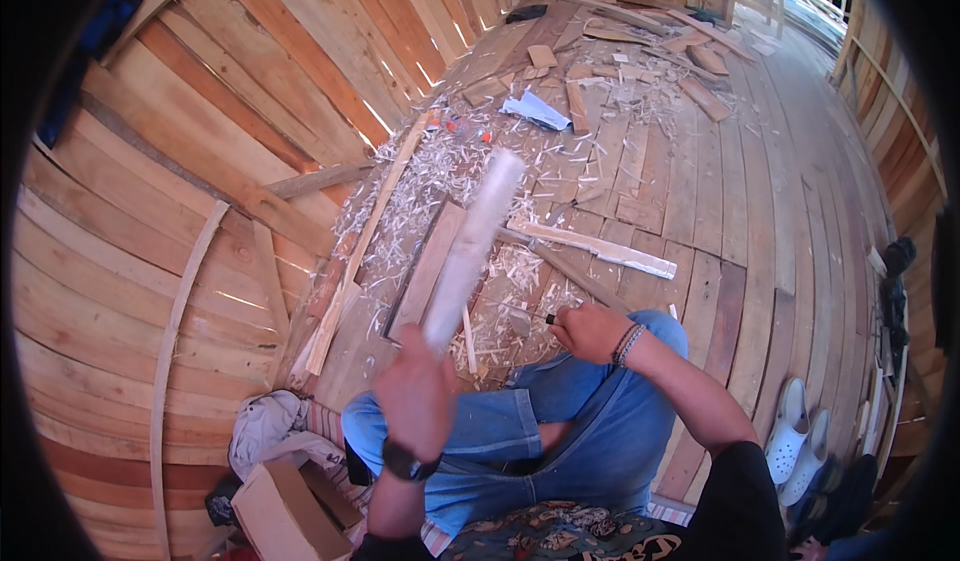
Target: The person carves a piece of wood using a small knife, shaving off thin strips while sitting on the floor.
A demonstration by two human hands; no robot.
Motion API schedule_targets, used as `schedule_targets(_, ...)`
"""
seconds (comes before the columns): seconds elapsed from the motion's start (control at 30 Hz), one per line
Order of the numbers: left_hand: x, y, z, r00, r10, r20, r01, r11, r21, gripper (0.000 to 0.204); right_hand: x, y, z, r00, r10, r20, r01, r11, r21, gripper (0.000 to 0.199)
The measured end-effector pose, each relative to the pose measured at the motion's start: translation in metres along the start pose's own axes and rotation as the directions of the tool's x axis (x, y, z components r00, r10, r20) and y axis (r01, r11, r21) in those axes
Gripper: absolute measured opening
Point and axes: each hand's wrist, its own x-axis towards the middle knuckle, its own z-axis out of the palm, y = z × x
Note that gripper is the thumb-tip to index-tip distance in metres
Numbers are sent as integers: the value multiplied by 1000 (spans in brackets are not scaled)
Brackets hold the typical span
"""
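My left hand (412,391), with a dark watch at the wrist, is closed round the lower end of a pale wooden stick (478,246). The stick is raised and tilted up to the right, smeared by motion. In my right hand (590,331), with bracelets on its wrist, is a thin tool with a black handle (551,319); its slim shaft points left and its tip is hard to make out. Below the stick lies a reddish wooden board (428,266) with a dark edge. A pale wood strip (600,248) lies on the floor beyond my right hand.
Wood shavings (420,176) cover the floor ahead, with a long batten (370,236) at the left. Scrap boards (700,56) and a folded pale blue sheet (537,111) lie farther off. A cardboard box (290,511) stands at lower left; pale clogs (790,426) sit at right.
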Motion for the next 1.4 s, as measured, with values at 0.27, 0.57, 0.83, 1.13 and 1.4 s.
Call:
schedule_targets(0.27,19,10,-20,998,-34,-56,32,999,-42,26,4,11,0,1000,-5,-24,5,1000,1,38)
schedule_targets(0.57,12,-29,77,983,67,170,-99,978,186,26,11,5,2,998,-46,-33,47,999,21,36)
schedule_targets(0.83,5,23,-45,969,-154,-191,145,988,-61,24,6,17,16,998,-45,-48,47,998,47,39)
schedule_targets(1.13,14,24,-31,997,-77,-15,78,997,22,25,9,28,16,996,-67,-67,70,996,47,39)
schedule_targets(1.4,7,-26,80,980,84,179,-123,969,217,24,14,15,18,997,-81,-15,82,995,56,39)
